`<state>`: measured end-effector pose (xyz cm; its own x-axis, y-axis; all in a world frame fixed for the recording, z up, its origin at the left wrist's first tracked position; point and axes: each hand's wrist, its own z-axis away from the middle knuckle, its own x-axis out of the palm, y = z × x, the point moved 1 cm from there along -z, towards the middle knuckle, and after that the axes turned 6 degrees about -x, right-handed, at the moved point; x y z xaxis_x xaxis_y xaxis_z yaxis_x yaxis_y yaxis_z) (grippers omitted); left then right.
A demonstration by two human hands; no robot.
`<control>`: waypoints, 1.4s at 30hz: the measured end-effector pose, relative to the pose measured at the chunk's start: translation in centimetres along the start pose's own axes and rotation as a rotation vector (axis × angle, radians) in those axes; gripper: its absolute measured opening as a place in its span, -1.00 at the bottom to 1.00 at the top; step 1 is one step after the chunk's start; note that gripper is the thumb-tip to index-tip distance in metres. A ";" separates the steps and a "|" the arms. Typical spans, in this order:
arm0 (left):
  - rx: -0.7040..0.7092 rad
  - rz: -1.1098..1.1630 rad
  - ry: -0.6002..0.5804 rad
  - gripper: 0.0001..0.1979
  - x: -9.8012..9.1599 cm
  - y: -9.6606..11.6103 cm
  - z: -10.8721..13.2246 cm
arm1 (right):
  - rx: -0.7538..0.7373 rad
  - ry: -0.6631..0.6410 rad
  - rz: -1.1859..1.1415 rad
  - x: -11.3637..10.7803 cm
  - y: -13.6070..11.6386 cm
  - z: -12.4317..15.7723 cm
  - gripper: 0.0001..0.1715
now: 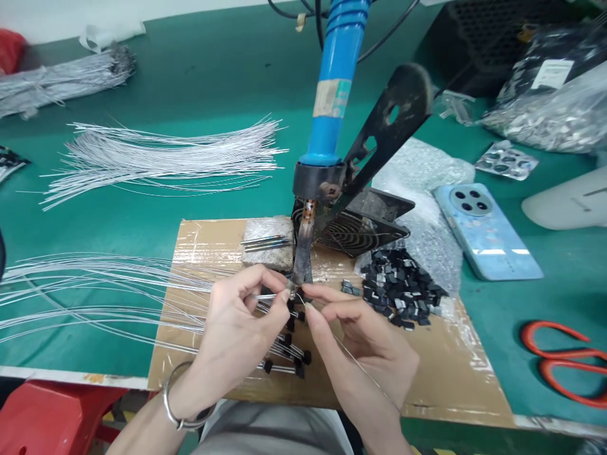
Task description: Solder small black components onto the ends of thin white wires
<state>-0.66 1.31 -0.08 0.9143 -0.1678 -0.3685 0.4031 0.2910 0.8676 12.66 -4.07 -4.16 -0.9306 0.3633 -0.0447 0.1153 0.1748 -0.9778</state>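
A blue-handled soldering iron (327, 120) is clamped in a black metal stand (389, 120), its dark tip (300, 262) pointing down between my hands. My left hand (241, 322), with a silver bangle at the wrist, pinches a white wire just under the tip; the small piece at its end is mostly hidden by the fingers. My right hand (365, 344) is closed on a thin strand of solder wire (363, 368), which trails back across the palm. The strand's front end is close to the iron's tip. Under my hands lie white wires with black connectors (298, 366) at their ends.
Cardboard (441, 385) covers the green table (213, 76). Behind the iron lies a black fan (351, 230). Rightward are black connector pieces (401, 287), bubble wrap (417, 170), a phone (484, 227) and scissors (564, 363). Wire bundles (165, 151) lie leftward.
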 end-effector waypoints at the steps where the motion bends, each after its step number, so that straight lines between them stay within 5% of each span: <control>1: 0.003 -0.001 0.002 -0.90 0.0 0.0 0.0 | -0.006 0.000 -0.002 0.0 0.0 0.0 -0.81; 42: 0.050 -0.051 0.025 -0.90 0.2 0.0 0.2 | -0.029 0.012 0.012 0.0 0.0 0.0 -0.80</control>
<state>-0.51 1.14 -0.05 0.8934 -0.1580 -0.4205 0.4476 0.2348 0.8629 12.65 -4.05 -4.12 -0.9251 0.3759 -0.0537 0.1364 0.1970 -0.9709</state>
